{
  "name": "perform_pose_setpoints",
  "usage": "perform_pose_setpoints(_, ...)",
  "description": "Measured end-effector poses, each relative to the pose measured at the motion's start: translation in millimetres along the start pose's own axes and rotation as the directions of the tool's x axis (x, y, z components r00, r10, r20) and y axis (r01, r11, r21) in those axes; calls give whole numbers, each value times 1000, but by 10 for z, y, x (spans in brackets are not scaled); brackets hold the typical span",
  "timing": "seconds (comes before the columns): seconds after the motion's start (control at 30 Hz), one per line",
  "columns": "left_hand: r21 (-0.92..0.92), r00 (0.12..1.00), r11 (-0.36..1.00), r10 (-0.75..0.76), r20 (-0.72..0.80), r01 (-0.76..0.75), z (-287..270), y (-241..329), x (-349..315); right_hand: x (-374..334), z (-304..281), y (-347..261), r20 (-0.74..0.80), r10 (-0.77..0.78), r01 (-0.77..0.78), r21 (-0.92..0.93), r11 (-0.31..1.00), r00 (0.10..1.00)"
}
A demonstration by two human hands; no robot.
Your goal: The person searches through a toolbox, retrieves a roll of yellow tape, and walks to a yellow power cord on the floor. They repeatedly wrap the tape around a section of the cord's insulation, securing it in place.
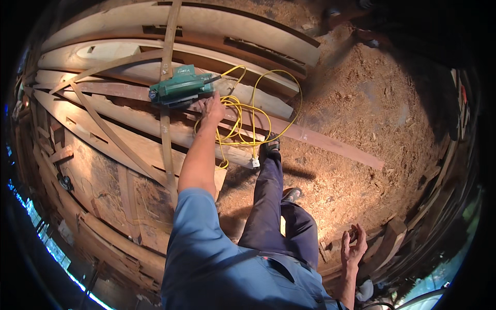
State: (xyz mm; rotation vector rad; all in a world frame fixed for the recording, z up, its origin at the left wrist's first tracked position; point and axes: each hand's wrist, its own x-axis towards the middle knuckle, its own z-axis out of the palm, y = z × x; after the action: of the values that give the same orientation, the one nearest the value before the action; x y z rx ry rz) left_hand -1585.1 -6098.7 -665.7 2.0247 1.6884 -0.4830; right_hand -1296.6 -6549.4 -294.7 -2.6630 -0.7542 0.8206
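Far left, on the beams point(121, 91): one green tool point(182, 87), which I judge heavy, stiff, best held by its body; left grip point(212, 110) beside it, closure unclear to me; right grip point(354, 251) loosely parted.

Left arm point(199, 150) outstretched — right grip point(354, 248) half-curled.

Sawdust point(356, 111) glows warmly between dark, bent edges.
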Motion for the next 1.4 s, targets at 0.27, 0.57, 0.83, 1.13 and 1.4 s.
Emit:
perform_pose_setpoints(0.27, -414, 887, 910, 170, 429, 26, 117, 207, -1154, 742, -147, -199, 67, -139, 146, -130, 981, 988)
perform_pose_setpoints(0.57, -412, 989, 907, -129, -69, 89, 549, 713, -515, 1078, -22, -196, 113, -208, 215, -54, 975, 971)
perform_pose_setpoints(0.83, -830, 902, 512, -431, -26, 221, 1118, 1062, -762, 953, -182, 51, 136, -201, 204, -7, 979, 970)
perform_pose_setpoints(1.13, -856, 944, -495, -188, 270, 146, -684, 1361, -2977, 1077, -820, -310, 170, -509, 491, 139, 860, 844)
perform_pose_setpoints(1.4, -789, 925, -603, -221, 310, 120, -295, 1171, -3356, 1191, -1318, -649, 229, -706, 666, 233, 709, 670)
